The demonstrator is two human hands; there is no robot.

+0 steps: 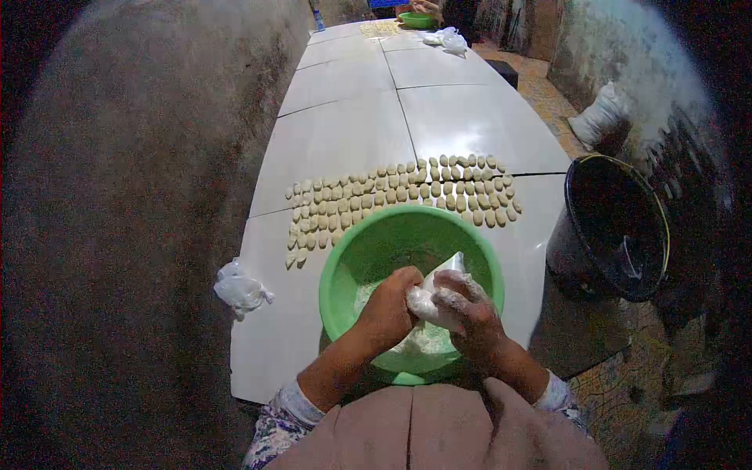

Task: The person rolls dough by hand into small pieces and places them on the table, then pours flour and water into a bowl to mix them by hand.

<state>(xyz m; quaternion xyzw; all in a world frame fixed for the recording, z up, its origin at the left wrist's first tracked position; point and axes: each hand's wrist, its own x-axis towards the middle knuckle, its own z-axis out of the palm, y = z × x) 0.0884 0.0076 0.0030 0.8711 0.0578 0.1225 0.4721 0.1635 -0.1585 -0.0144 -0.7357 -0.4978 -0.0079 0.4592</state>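
Note:
A green basin [337, 266] stands at the near end of the white tiled table, with loose white powder [427, 341] in its bottom. Over it, both my hands grip a white plastic bag [427, 304], which seems to contain something white. My left hand [388, 309] is closed in a fist around the bag's left end. The fingers of my right hand [474, 315], dusted with white, curl around its other side. Just beyond the basin, small pale dough pieces [392, 196] lie in several rows.
A tied white bag [243, 288] sits at the table's left edge. On the right stands a tall black bucket [583, 251], and a white sack [601, 117] leans against the wall. At the far end, another person's hand [425, 7] is by a second green basin [417, 21].

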